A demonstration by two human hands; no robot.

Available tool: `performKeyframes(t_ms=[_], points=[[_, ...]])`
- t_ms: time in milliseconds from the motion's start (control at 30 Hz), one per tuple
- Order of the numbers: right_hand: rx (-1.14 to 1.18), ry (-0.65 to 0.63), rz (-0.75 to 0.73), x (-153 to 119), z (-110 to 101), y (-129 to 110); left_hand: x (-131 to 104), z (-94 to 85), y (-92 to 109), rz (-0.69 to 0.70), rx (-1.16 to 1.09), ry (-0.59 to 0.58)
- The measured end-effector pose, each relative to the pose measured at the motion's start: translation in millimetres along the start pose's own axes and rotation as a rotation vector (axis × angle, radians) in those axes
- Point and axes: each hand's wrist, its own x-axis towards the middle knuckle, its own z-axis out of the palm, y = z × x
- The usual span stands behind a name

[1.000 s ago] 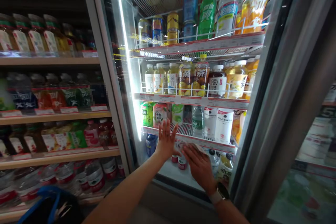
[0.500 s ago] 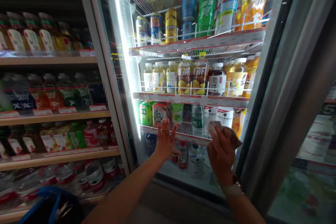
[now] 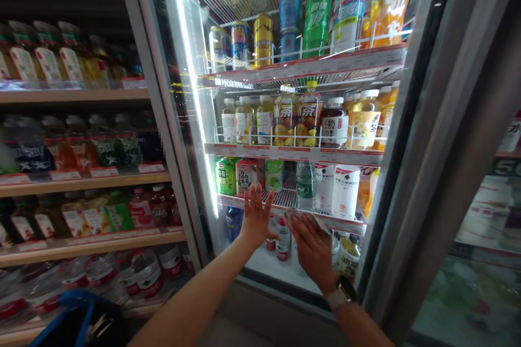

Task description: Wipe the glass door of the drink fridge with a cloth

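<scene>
A lit drinks fridge (image 3: 191, 119) stands in front of me, and reflections show on its glass door. My left hand (image 3: 256, 219) is raised with fingers spread and palm forward; it appears to lie flat on the glass, in front of a red drink carton (image 3: 247, 173). Just right of it, my right hand (image 3: 312, 244) presses a crumpled greyish cloth (image 3: 290, 212), mostly hidden under the fingers, to the glass. Above that hand, behind the door, are a clear bottle with a green label (image 3: 305, 187) and white bottles (image 3: 345, 192).
Wooden shelves (image 3: 89, 179) of bottled drinks run along the left. A dark bag with blue trim (image 3: 81, 303) is at the lower left. The thick metal door frame (image 3: 439, 162) rises on the right, with another glass-fronted fridge (image 3: 484, 217) beyond it.
My right hand has moved left and slightly down with the cloth, closer to my left hand. The white bottles it covered now show. My left hand has stayed in place.
</scene>
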Motion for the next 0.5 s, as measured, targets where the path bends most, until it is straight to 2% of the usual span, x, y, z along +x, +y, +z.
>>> performKeyframes(t_ms=[167, 300, 400, 500], points=[[0.037, -0.103, -0.135, -18.5, 11.9, -11.2, -1.6, 5.2, -2.4, 0.020, -0.025, 0.115], [0.027, -0.121, -0.174, -11.7, 8.2, -4.2, -2.1, 6.7, -3.9, 0.043, -0.027, 0.143], [-0.014, -0.050, -0.088, 6.5, -4.8, 10.0, -2.2, 6.1, -3.2, 0.025, -0.008, 0.091], [-0.070, 0.089, 0.068, 26.8, -22.8, 30.4, -2.1, 6.3, -2.1, 0.012, 0.004, 0.052]])
